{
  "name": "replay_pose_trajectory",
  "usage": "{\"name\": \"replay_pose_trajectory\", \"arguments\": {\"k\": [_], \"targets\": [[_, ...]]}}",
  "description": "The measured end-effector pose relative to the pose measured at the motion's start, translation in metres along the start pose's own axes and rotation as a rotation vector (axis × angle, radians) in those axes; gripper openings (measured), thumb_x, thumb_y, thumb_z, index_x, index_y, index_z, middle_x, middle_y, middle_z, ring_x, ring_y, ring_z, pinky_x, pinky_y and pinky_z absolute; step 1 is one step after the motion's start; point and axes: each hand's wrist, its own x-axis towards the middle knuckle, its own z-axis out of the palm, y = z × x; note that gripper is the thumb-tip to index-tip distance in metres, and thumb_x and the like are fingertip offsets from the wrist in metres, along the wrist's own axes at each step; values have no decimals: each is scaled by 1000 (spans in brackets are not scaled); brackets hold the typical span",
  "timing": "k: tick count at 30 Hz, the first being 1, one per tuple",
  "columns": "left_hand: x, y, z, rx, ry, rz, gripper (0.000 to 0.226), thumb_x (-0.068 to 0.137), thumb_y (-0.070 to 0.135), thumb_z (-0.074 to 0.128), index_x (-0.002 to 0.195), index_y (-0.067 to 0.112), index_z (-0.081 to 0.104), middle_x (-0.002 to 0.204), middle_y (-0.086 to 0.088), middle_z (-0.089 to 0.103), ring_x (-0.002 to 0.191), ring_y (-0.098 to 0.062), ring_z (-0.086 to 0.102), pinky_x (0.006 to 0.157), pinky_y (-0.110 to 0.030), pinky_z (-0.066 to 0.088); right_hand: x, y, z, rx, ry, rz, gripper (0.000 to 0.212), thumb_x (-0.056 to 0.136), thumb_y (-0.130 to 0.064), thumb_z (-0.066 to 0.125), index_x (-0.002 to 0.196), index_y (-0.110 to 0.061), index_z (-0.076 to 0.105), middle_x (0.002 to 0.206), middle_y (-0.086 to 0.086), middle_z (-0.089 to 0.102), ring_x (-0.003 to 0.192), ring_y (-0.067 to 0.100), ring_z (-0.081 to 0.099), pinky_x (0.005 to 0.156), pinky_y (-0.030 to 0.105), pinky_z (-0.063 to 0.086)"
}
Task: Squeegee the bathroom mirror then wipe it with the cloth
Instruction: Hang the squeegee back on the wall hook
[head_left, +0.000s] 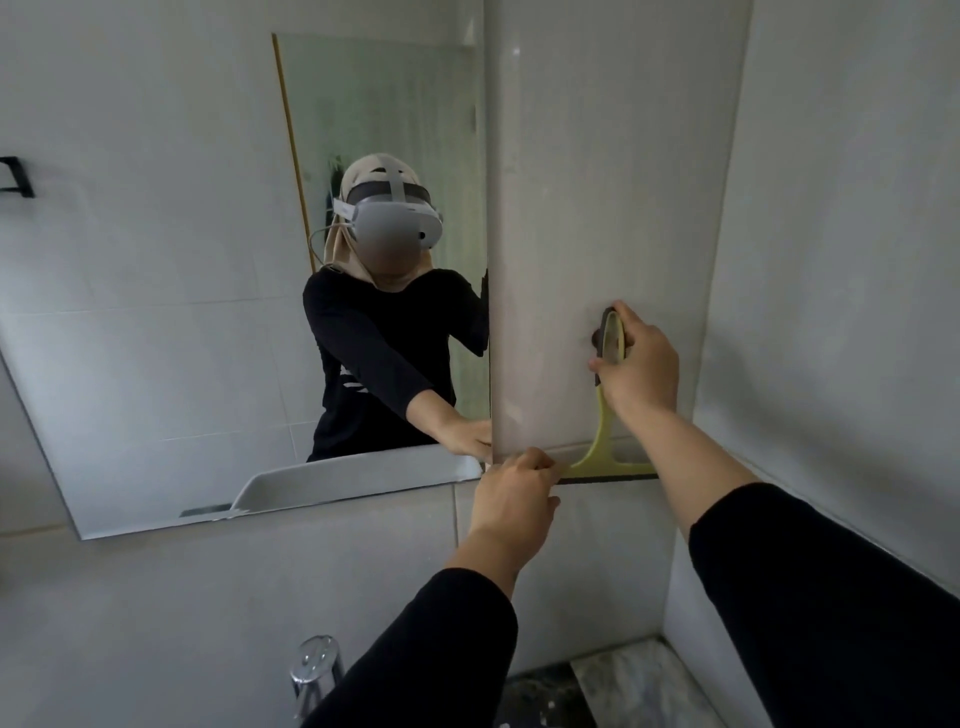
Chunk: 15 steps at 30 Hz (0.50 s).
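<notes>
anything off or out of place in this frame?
Yes. The squeegee is on the tiled wall right of the mirror, not on the glass. The right hand grips its handle; the left hand is at the blade's left end. No cloth is in view.

Pale grey glossy wall tiles (130, 104) on all sides. Chrome tap (316, 667) at bottom edge, left of centre; grey veined marble-look ledge (639, 680) in the lower right corner. Black metal bracket (18, 176), possibly a towel holder, on the far left wall.
</notes>
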Motion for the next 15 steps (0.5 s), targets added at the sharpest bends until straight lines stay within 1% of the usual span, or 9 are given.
{"name": "replay_pose_trajectory", "arguments": {"k": [4, 7, 11, 13, 15], "targets": [[-5, 1, 14, -5, -64, -33, 45, 94, 25, 55, 138, 22, 48, 138, 2, 47, 123, -24, 45, 97, -36, 43, -12, 8, 5, 26, -2, 4, 73, 78, -6, 74, 141, -28, 44, 124, 9, 55, 114, 27, 55, 98, 33, 44], [-11, -1, 23, 23, -118, -43, 50, 94, 26, 54, 142, 21, 42, 142, 0, 42, 126, -23, 41, 104, -35, 36, -22, 14, 9, -6, -13, -8, 71, 77, -8, 76, 138, -27, 45, 122, 8, 56, 113, 26, 56, 96, 36, 46], [-17, -2, 32, 42, -166, -36, 60, 92, 27, 54, 147, 20, 32, 147, -1, 35, 133, -23, 34, 113, -34, 25, -28, 18, 11, -51, -45, -8, 69, 80, -10, 73, 139, -27, 41, 121, 10, 53, 111, 29, 55, 92, 35, 44], [-17, 0, 31, 15, -170, -34, 60, 92, 27, 55, 146, 18, 34, 148, -2, 34, 134, -23, 33, 116, -35, 22, -28, 16, 9, -80, -61, -11, 70, 82, -12, 72, 141, -28, 38, 122, 10, 51, 112, 29, 54, 91, 36, 44], [-15, 2, 23, -39, -161, -27, 58, 91, 24, 56, 145, 17, 36, 149, -2, 33, 135, -24, 33, 115, -35, 24, -28, 13, 4, -159, -88, -3, 70, 84, -18, 71, 143, -30, 34, 123, 10, 48, 112, 30, 53, 88, 38, 46]]}}
